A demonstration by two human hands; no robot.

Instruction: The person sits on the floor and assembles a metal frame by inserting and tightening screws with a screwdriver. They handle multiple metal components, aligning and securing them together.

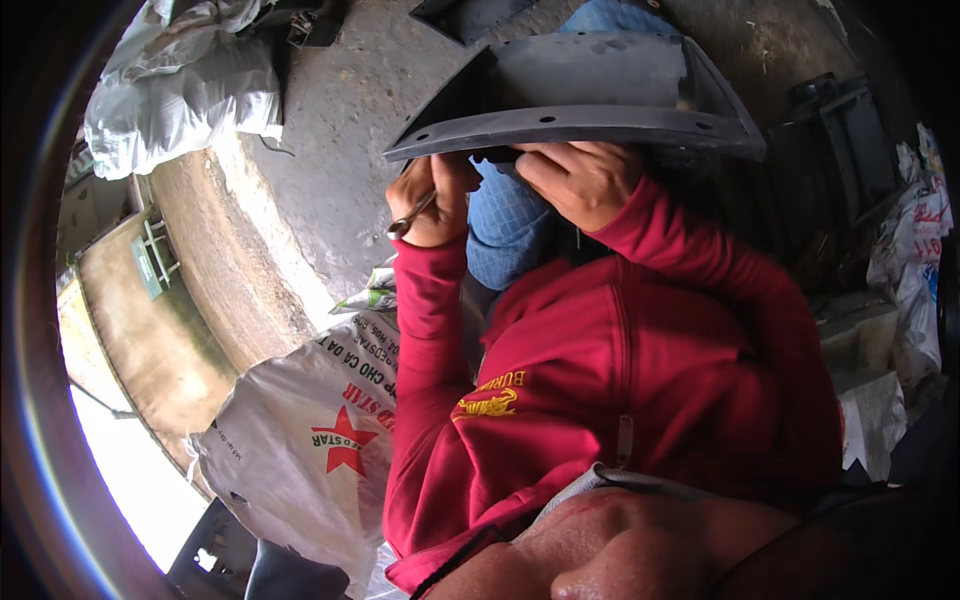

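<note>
A dark grey, trough-shaped metal part [585, 125] with a holed front flange lies across my blue-trousered knees. Under its left end is my left hand [428, 198], its fingers closed and partly hidden. A slim metal tool with a rounded, ring-like end [402, 226] sticks out of that hand toward the wrist; it looks like a wrench, but most of it is covered. My right hand [585, 182] is curled against the underside of the flange near the middle, fingertips out of sight beneath the part. Whether it grips the flange or something smaller there is hidden.
A white printed sack [290, 430] stands close by my left elbow. White plastic bags [190, 100] lie at the far left on the concrete floor [335, 130]. Dark metal parts [855, 150] are at the right, with another [470, 15] beyond the workpiece.
</note>
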